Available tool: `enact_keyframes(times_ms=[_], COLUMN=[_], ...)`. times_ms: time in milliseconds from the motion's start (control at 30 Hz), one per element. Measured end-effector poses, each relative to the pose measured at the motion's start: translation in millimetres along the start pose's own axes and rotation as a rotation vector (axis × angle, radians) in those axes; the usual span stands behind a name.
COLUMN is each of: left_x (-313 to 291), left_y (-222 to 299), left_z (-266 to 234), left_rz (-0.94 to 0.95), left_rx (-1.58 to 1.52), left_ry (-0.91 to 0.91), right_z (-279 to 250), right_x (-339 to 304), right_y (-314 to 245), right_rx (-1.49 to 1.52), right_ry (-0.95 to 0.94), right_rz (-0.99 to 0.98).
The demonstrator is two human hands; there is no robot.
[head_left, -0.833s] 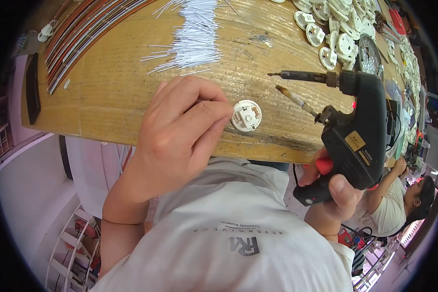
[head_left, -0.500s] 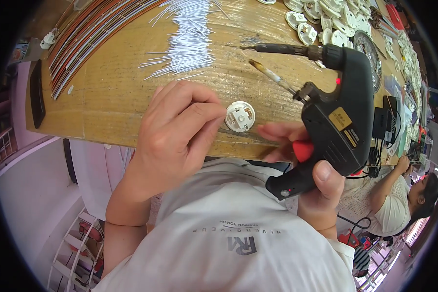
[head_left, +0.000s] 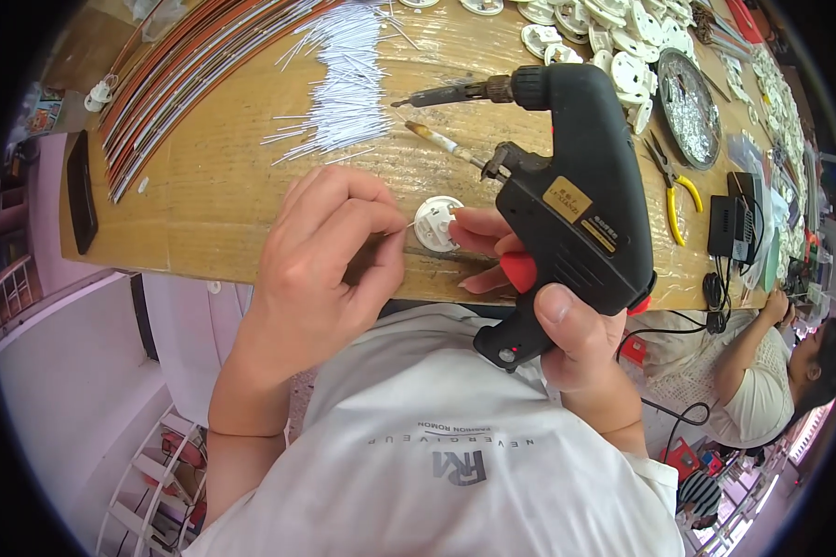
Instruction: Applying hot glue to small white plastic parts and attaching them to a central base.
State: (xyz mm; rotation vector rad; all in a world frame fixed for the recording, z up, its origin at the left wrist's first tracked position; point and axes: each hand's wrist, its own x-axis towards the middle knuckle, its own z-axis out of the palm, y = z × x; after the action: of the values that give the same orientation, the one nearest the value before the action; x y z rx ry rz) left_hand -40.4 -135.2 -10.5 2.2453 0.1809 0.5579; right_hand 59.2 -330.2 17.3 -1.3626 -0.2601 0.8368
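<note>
A small round white plastic part [head_left: 434, 226] lies on the wooden table in front of me, metal bits on its face. Thumb and fingers of my left hand [head_left: 320, 265] are pinched together at its left edge, with the tip of a thin white wire [head_left: 410, 225] poking out between them. My right hand [head_left: 581, 348] is wrapped round the grip of a black soldering gun [head_left: 585, 209] with a red trigger [head_left: 518, 271]. Its index fingertip touches the right side of the round part. The gun's dark iron tip and its thin feed tube point left, above the part.
Beyond my left hand lies a heap of short white wires [head_left: 348, 93]. Long brown and white wires [head_left: 172, 88] run along the left. White plastic parts [head_left: 622, 74], a round dish [head_left: 689, 107] and yellow-handled pliers [head_left: 675, 204] sit at right. A co-worker [head_left: 752, 390] sits at far right.
My right hand and the soldering gun have moved left, and its fingertips now reach the round part. The pliers have come into sight. My left hand keeps its pinch.
</note>
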Motion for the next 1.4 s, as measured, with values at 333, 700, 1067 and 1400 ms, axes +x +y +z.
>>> enact_keyframes(times_ms=[333,700,1067,1400], left_x=[-1.6,5.8,6.7,10.3], left_y=[7.9,8.7,1.5,6.6], left_z=[7.3,31.1,28.7,24.3], left_rz=[-0.065,-0.063,-0.005,-0.088], left_rx=[-0.215,-0.21,-0.194,-0.195], left_ry=[0.061,0.107,0.074,0.017], right_z=[-3.2,-13.9,-17.2,-16.5], right_x=[1.3,-2.9,-0.7,1.3], right_y=[3.4,9.1,12.4,13.7], right_rx=[0.085,0.147,-0.045,0.161], right_ry=[-0.042,-0.011,-0.155,-0.018], right_rz=[-0.025,-0.12,-0.089,-0.176])
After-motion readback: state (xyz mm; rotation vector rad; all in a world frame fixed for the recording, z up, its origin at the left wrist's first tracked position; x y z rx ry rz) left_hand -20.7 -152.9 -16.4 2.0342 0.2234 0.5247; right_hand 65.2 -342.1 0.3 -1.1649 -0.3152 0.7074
